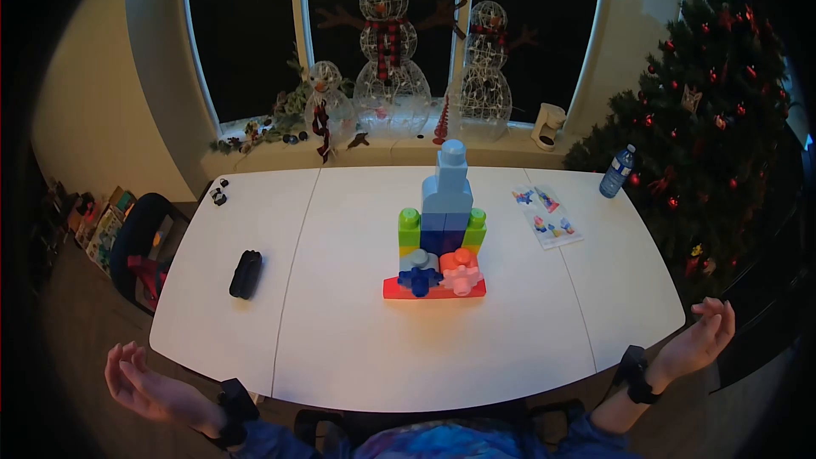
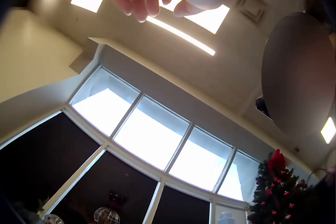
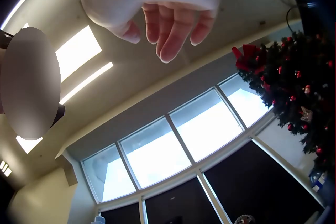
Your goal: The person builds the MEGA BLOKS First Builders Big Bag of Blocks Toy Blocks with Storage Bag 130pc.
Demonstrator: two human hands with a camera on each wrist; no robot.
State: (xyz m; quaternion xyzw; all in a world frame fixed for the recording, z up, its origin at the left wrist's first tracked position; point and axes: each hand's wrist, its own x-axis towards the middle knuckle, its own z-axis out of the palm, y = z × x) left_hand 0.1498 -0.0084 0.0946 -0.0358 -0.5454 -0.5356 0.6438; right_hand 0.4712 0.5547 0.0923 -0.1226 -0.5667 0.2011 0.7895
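Observation:
On the white table stands a tower of toy building blocks [image 1: 446, 212]. Its long red base [image 1: 433, 291] carries a dark blue gear-shaped piece [image 1: 420, 280] and a pink one [image 1: 461, 279] at the front. Green blocks [image 1: 410, 223] flank the dark blue middle, and light blue blocks [image 1: 448, 195] rise to a single stud. My left hand [image 1: 157, 387] hangs in the air off the table's front left corner, fingers loosely bent, holding nothing. Off the front right corner my right hand [image 1: 697, 342] is raised, palm up and likewise bare. Both wrists wear dark camera straps.
A black case [image 1: 246, 274] lies on the table's left side, with small black items [image 1: 219, 192] behind it. A printed picture sheet [image 1: 548, 216] and a water bottle [image 1: 617, 172] are at the right. Wire snowmen [image 1: 391, 76] line the windowsill; a decorated tree [image 1: 705, 136] stands right.

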